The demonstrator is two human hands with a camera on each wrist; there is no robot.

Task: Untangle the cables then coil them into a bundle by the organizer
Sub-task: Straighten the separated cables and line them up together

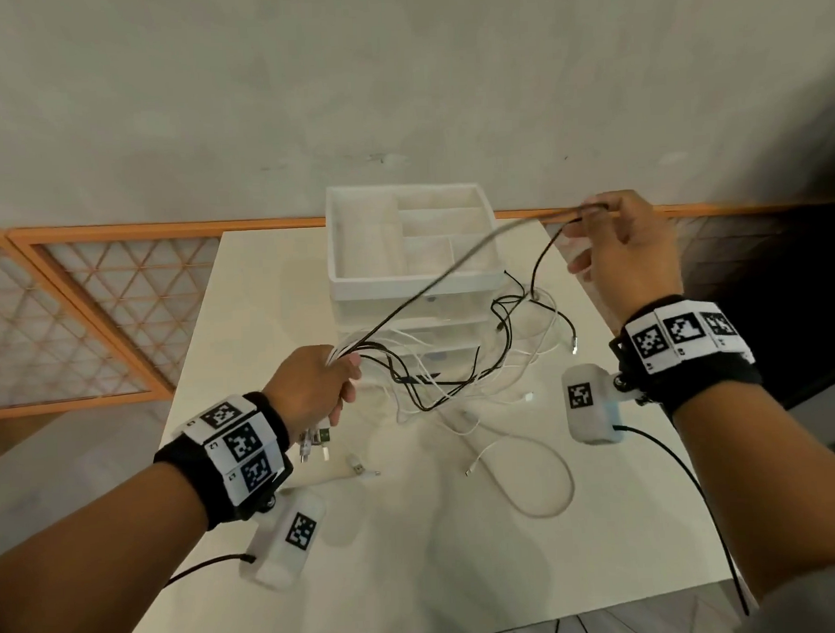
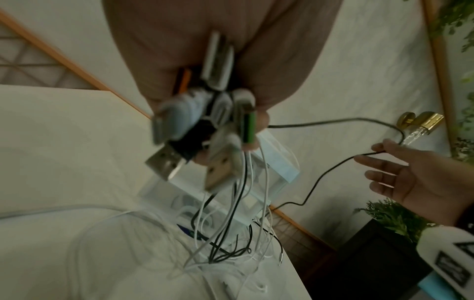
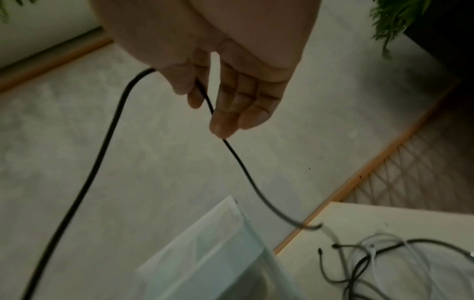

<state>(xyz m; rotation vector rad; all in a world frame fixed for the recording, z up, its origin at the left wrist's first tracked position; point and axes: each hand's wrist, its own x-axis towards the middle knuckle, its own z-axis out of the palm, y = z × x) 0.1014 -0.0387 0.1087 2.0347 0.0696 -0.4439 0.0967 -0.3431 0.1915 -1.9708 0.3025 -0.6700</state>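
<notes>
A tangle of black and white cables [image 1: 460, 371] lies on the white table [image 1: 413, 529] in front of the white drawer organizer [image 1: 411, 250]. My left hand [image 1: 314, 386] grips a bunch of cable ends, and their USB plugs [image 2: 205, 130] stick out below the fist. From that fist one black cable [image 1: 452, 272] runs up and right to my right hand [image 1: 611, 238], held above the organizer's right side. There the thumb and forefinger pinch the black cable [image 3: 205, 97], the other fingers [image 3: 246, 105] stay loosely extended, and the rest of it drops back into the tangle.
A loose white cable loop [image 1: 535, 478] and separate plug ends [image 1: 359, 467] lie on the table nearer me. A wall and an orange lattice panel [image 1: 75, 318] stand behind and to the left of the table. Potted greenery [image 2: 392, 219] sits off to the right.
</notes>
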